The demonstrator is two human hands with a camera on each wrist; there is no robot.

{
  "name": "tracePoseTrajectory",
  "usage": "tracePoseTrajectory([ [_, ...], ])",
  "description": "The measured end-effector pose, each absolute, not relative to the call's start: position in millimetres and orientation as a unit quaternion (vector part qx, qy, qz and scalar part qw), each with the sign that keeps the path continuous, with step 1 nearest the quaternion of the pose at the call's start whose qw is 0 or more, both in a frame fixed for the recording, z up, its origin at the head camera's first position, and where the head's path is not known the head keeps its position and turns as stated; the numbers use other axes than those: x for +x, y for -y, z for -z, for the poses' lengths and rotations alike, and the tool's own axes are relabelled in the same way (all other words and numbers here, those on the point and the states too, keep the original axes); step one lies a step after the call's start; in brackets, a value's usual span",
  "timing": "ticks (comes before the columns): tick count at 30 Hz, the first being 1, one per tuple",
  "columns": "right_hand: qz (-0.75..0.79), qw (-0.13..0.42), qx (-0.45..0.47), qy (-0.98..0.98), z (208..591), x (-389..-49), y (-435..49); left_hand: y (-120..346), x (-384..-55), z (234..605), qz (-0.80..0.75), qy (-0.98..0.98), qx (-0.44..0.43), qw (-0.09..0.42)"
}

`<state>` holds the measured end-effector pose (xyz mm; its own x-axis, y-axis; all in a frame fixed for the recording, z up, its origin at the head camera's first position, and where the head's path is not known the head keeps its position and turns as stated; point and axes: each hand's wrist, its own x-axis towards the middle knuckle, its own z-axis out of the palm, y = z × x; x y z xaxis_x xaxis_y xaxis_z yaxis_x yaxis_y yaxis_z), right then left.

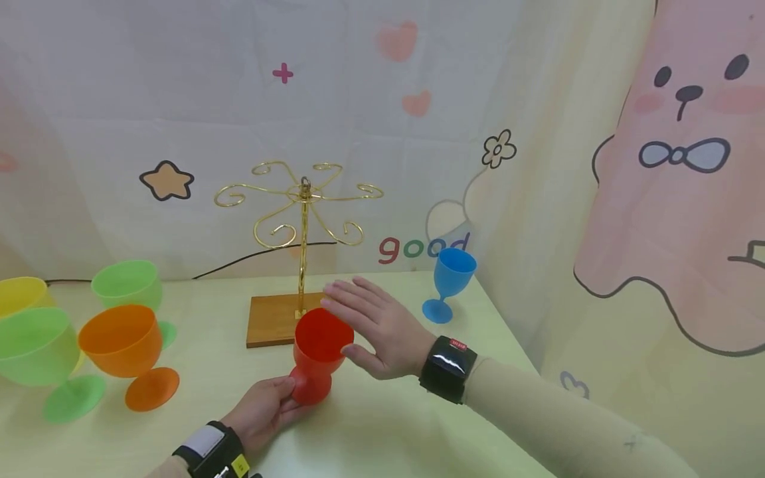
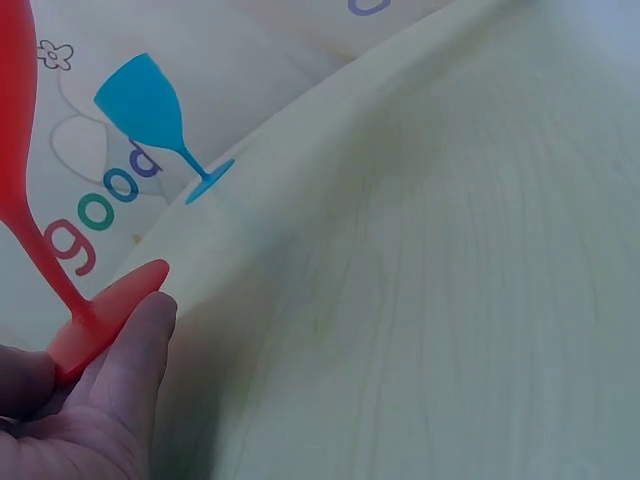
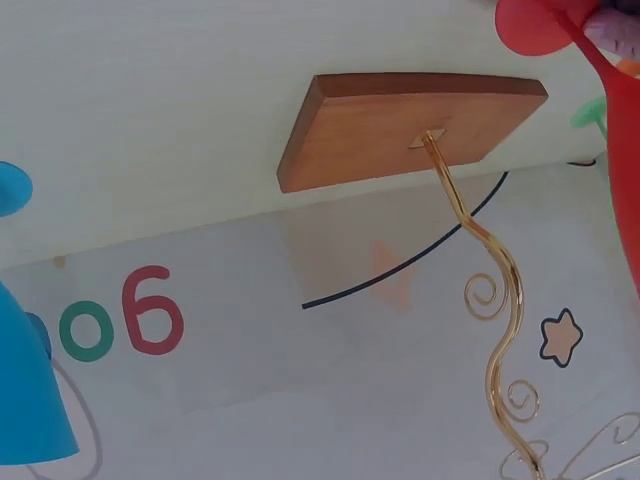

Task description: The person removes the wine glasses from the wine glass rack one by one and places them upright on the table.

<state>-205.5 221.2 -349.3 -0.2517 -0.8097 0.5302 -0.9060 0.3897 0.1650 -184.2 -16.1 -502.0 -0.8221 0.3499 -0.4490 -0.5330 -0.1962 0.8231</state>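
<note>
My left hand [image 1: 263, 406] pinches the foot of a red plastic goblet [image 1: 318, 348], thumb on one side and fingers beneath. In the left wrist view the goblet's foot [image 2: 95, 325] lies on those fingers and its stem rises to the left. My right hand [image 1: 382, 330] is held beside the rim of the red goblet with its fingers straight. Whether it touches the rim I cannot tell. Behind both stands a gold wire rack [image 1: 303, 252] with curled arms on a wooden base [image 1: 269, 322]; the goblet and right hand partly cover that base.
To the right stands a blue goblet [image 1: 454, 269] near the table edge. At the left are an orange goblet [image 1: 122, 345], two green goblets [image 1: 36, 348] and a yellow one [image 1: 20, 295], partly hidden. A printed cloth [image 1: 239, 79] hangs behind the table.
</note>
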Motion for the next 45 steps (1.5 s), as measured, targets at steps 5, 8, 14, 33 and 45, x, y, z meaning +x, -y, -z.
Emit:
tracePoseTrajectory([
  [5, -0.071, 0.250, 0.573, 0.777, 359.0, -202.3, -213.3, 17.6, -183.4, 499.2, -0.768, -0.567, -0.075, 0.287],
  [8, -0.071, 0.249, 0.571, 0.779, 363.6, -202.2, -211.1, 18.4, -182.5, 498.4, -0.769, -0.565, -0.067, 0.290],
  [14, -0.076, 0.252, 0.575, 0.775, 369.7, -201.6, -209.2, 19.7, -180.5, 496.1, -0.769, -0.565, -0.066, 0.291],
  [33, -0.065, 0.176, 0.490, 0.851, 370.0, -193.5, -208.8, 21.5, -179.5, 481.3, -0.646, -0.736, 0.004, 0.203],
  [45, -0.132, 0.172, 0.309, 0.926, 388.2, -231.3, -296.7, 49.9, -182.2, 444.2, -0.228, -0.947, 0.189, -0.129],
])
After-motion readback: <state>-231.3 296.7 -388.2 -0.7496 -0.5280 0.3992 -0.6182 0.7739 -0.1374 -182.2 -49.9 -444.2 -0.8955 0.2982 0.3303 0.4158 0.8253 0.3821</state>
